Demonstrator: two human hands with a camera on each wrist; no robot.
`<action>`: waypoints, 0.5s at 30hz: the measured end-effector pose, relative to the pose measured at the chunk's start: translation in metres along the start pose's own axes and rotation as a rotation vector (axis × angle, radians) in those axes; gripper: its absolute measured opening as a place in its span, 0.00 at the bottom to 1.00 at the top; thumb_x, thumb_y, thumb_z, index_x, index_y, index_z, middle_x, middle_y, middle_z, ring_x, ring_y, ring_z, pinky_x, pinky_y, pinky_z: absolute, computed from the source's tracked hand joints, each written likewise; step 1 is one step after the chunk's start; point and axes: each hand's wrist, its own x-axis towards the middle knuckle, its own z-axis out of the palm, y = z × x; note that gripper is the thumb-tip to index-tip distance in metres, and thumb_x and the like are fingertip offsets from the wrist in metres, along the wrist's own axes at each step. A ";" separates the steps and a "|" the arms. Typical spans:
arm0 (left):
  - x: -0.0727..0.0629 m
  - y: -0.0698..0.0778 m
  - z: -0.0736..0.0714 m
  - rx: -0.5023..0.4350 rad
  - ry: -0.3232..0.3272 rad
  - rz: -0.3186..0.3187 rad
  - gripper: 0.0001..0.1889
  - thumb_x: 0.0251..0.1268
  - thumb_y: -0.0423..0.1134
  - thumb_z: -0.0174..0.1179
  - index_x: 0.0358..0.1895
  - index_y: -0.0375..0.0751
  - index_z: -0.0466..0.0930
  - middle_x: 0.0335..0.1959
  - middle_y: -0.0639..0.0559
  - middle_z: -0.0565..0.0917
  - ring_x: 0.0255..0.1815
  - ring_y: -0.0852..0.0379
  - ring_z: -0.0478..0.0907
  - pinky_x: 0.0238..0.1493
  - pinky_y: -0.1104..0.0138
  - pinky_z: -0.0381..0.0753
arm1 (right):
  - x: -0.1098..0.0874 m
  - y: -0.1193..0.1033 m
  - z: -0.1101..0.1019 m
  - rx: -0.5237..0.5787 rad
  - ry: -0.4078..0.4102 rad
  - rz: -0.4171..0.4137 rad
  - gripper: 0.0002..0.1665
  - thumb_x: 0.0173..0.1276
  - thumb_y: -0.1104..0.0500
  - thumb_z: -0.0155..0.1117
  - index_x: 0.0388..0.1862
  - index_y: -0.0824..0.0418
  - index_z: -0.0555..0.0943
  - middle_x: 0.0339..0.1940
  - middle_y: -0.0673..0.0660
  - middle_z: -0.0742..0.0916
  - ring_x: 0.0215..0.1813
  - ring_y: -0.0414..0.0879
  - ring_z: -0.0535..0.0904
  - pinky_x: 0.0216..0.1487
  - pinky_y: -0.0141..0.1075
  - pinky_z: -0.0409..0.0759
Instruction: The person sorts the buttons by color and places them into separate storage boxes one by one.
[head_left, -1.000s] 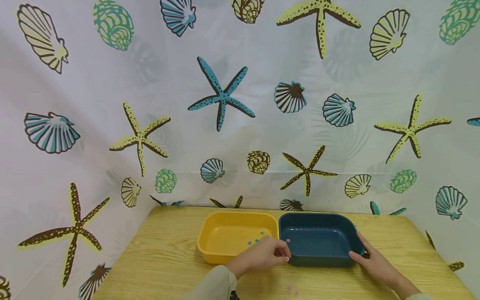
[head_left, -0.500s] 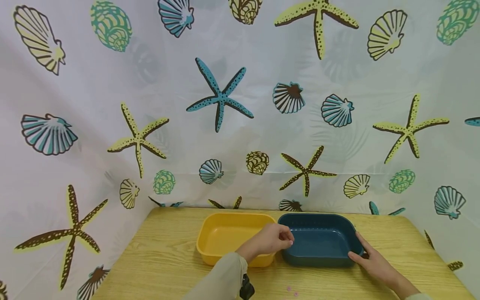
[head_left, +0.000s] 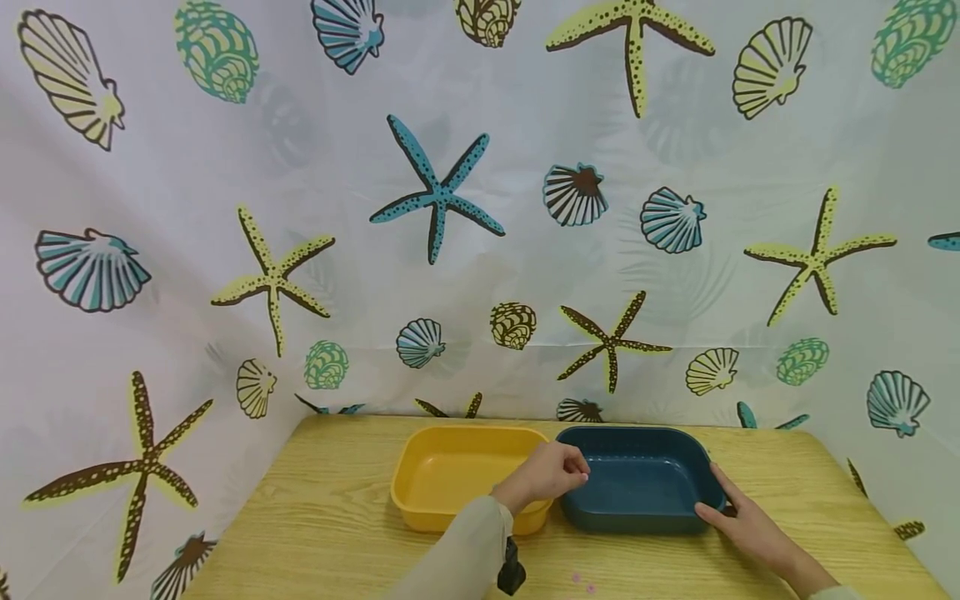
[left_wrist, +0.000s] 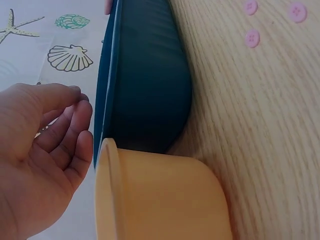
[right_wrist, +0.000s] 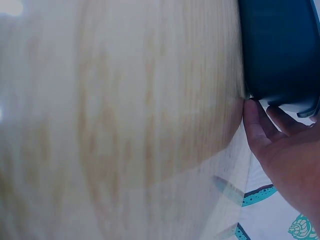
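The navy basin [head_left: 637,523] is glossy, round-cornered; the right grip [head_left: 752,525] holds its right end. The left grip [head_left: 549,473] hangs curled by the basin's left rim, contents unclear. Round pink buttons [left_wrist: 252,38] lie apart from both.

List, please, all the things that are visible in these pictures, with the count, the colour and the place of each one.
Wood-grain table: 1, light yellow-brown, across the lower part of the head view
Yellow basin: 1, orange-yellow, on the table
Dark blue basin: 1, dark blue, beside the yellow basin, to its right
Buttons: 3 seen, pink, on the table, on the dark blue basin's near side
Printed cloth: pieces unclear, white with seashells and starfish, behind the table
Black wrist device: 1, black, at the left wrist
Sleeves: 2, pale beige, lower edge of the head view
Left hand: 1, bare, above the basins' adjoining ends
Right hand: 1, bare, gripping the dark blue basin's right end
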 end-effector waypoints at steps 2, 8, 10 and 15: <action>0.002 -0.001 0.002 -0.002 0.009 -0.003 0.04 0.63 0.33 0.61 0.37 0.36 0.84 0.26 0.58 0.79 0.24 0.63 0.73 0.28 0.73 0.74 | 0.000 0.000 0.000 -0.002 -0.002 0.001 0.52 0.71 0.45 0.55 0.76 0.64 0.37 0.72 0.77 0.47 0.68 0.71 0.56 0.62 0.56 0.63; 0.006 -0.002 0.004 -0.008 0.023 -0.001 0.04 0.64 0.32 0.61 0.38 0.36 0.83 0.26 0.58 0.79 0.24 0.63 0.72 0.28 0.72 0.74 | 0.001 0.000 -0.001 0.016 -0.008 0.002 0.51 0.71 0.45 0.55 0.77 0.63 0.37 0.73 0.76 0.46 0.69 0.71 0.55 0.63 0.56 0.63; 0.008 -0.004 0.004 -0.005 0.026 0.003 0.05 0.64 0.32 0.61 0.38 0.35 0.83 0.26 0.58 0.79 0.24 0.63 0.72 0.28 0.72 0.74 | 0.001 0.000 -0.001 0.022 -0.007 0.001 0.51 0.71 0.45 0.56 0.77 0.63 0.37 0.73 0.76 0.46 0.69 0.71 0.54 0.63 0.56 0.62; 0.015 -0.007 0.008 0.019 0.037 0.013 0.05 0.64 0.33 0.61 0.38 0.37 0.84 0.26 0.59 0.79 0.24 0.63 0.73 0.28 0.73 0.74 | 0.001 0.001 -0.001 0.036 -0.008 0.005 0.52 0.71 0.46 0.56 0.76 0.63 0.37 0.73 0.76 0.45 0.69 0.71 0.53 0.63 0.57 0.61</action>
